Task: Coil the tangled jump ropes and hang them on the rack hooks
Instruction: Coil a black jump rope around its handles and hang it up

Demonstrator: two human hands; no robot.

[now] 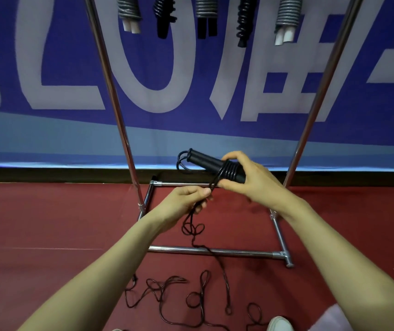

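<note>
Two bare hands are working a black jump rope [230,173] in front of the chrome rack [113,91], and I am following them from my remote station through the head camera. The right hand [251,180] is reaching forward, its forearm coming in from the lower right corner. Its fingers [235,156] are curling over the top of the paired black handles [205,162] while the thumb is pressing from beneath, so the handles are lying tilted, their far ends pointing up and to the left. Several turns of rope are sitting wound tightly around the handles just beside that thumb, and a small loop is sticking out at the far ends.

The left hand [184,204] is hovering just below and to the left of the right one, wrist bent and palm turned inward. Its thumb and forefinger are pinching the rope where it is leaving the wound turns, and the other fingers are folding loosely behind it. From that pinch the loose length is dropping across the rack's lower bar [210,250] and sprawling in tangled loops over the red floor [48,223], near a white shoe [280,324].

Five coiled ropes [288,13], grey and black, are hanging along the top of the rack against a blue banner [215,120].
</note>
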